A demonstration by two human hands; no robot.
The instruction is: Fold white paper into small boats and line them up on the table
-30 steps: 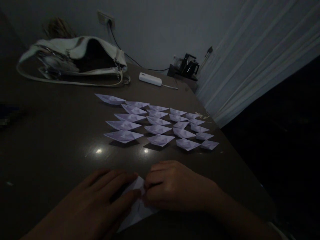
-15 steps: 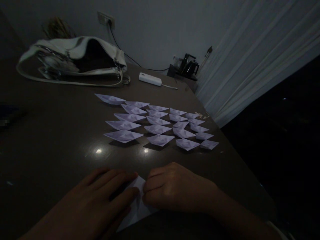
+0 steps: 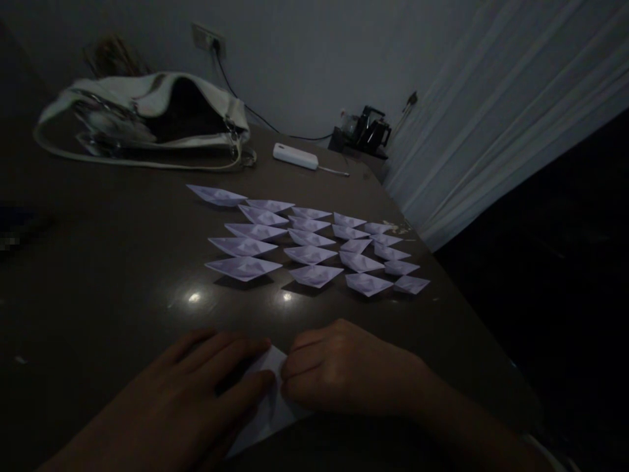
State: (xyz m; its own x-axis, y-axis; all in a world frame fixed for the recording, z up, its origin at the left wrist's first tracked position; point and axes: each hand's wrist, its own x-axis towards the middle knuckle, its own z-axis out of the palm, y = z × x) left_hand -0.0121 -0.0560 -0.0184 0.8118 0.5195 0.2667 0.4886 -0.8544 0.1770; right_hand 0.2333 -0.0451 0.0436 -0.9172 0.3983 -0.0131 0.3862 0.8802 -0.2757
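A folded sheet of white paper lies on the table at the bottom centre, partly hidden by both hands. My left hand rests on its left side, fingers stretched out, with thumb and index finger apart on the paper. Against the right edge is my right hand, its fingers curled closed on the paper; the fingertips are hidden. Beyond the hands stand several folded paper boats in rows. The nearest ones include a boat at the left and a smaller boat at the right.
A white handbag lies open at the back left of the dark table. Behind the boats is a white power bank with a short cord. A black kettle stands at the far end, and a pale curtain hangs along the right.
Almost nothing differs. Both hands stay on the paper, and the boats have not moved.
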